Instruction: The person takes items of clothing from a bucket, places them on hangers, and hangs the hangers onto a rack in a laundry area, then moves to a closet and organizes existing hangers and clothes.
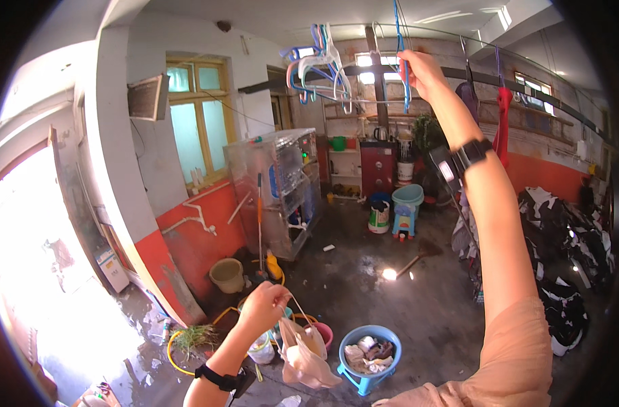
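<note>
High at the upper right of centre, my right hand (416,74) is closed around a blue clothes hanger (406,89) by the overhead line. More plastic hangers (319,68) hang in a bunch left of it. Low in the picture, my left hand (266,305) pinches a thin strap of a pale beige cloth garment (307,358), which dangles below the fingers. To the garment's right, a blue basin (398,346) on a blue stool holds crumpled clothes (370,353).
Purple and red garments (502,122) hang at the right, above dark clothes (563,254) heaped on the floor. A yellow hose (174,356), a pink bucket (325,333) and a beige bucket (227,275) stand or lie at lower left. A metal-framed cabinet (279,188) stands behind.
</note>
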Demonstrator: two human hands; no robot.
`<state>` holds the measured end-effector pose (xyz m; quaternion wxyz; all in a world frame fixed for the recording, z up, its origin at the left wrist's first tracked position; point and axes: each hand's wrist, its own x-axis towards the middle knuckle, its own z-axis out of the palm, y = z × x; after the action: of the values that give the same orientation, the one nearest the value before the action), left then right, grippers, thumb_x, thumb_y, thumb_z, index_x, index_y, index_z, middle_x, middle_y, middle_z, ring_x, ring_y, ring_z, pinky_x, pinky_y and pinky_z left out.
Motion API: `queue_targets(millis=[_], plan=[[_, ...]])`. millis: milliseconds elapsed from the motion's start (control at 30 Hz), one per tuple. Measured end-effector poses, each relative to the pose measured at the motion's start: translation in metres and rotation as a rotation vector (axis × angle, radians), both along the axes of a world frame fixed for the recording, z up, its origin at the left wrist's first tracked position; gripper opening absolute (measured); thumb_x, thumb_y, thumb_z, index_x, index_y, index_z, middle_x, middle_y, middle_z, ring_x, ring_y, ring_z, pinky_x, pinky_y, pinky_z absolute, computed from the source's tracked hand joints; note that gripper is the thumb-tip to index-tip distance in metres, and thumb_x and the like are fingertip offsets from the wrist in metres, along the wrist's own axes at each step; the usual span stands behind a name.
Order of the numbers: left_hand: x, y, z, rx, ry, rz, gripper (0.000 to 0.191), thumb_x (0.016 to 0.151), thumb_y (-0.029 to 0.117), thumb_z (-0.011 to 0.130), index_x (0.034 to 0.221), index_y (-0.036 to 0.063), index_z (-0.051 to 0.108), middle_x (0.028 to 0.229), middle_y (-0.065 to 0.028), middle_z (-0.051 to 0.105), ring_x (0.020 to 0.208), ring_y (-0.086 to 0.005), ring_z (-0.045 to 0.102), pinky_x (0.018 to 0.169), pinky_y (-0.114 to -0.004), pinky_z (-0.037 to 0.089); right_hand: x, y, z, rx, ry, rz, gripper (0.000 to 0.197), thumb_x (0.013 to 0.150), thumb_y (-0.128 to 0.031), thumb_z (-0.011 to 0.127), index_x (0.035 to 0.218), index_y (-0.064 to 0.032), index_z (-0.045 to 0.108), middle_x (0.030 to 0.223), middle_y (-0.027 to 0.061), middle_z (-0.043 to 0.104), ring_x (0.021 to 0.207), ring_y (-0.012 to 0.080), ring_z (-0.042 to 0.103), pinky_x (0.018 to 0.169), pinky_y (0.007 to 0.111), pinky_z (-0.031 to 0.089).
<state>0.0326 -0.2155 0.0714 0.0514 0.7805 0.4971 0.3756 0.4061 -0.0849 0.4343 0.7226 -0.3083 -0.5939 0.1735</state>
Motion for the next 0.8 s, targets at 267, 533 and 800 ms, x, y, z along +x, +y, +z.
queue_targets(millis=[267, 533, 800], plan=[[0.023, 0.029, 0.004, 0.069, -0.065, -0.12, 0.008, 0.079, 0.011, 0.062, 0.085, 0.0057, 0.064, 0.076, -0.0125, 0.054, 0.071, -0.0291, 0.056, 0.065, -0.037, 0.046, 0.013, -0.097, -0.179, 0.099, -0.013, 0.129, 0.019, 0.09, -0.011, 0.051, 0.106, -0.0019, 0.052, 0.071, -0.0006, 0.048, 0.048, 0.0041, 0.04, 0.036, 0.02, 0.031], [0.043, 0.046, 0.002, 0.02, -0.181, -0.163, 0.01, 0.079, 0.005, 0.062, 0.088, 0.0044, 0.066, 0.082, -0.0101, 0.056, 0.074, -0.0226, 0.06, 0.067, -0.031, 0.049, 0.013, -0.163, -0.249, 0.131, -0.018, 0.071, 0.027, 0.094, -0.017, 0.047, 0.115, 0.001, 0.049, 0.059, -0.0044, 0.038, 0.042, 0.0025, 0.036, 0.034, 0.018, 0.027], [0.056, 0.054, 0.0, 0.047, -0.174, -0.217, 0.009, 0.078, 0.003, 0.064, 0.088, 0.0018, 0.064, 0.084, -0.0094, 0.055, 0.074, -0.0204, 0.06, 0.067, -0.029, 0.049, 0.021, -0.18, -0.282, -0.035, -0.305, -0.169, 0.015, 0.095, -0.013, 0.047, 0.099, -0.0027, 0.057, 0.06, -0.0075, 0.04, 0.048, -0.0002, 0.035, 0.042, 0.017, 0.025]])
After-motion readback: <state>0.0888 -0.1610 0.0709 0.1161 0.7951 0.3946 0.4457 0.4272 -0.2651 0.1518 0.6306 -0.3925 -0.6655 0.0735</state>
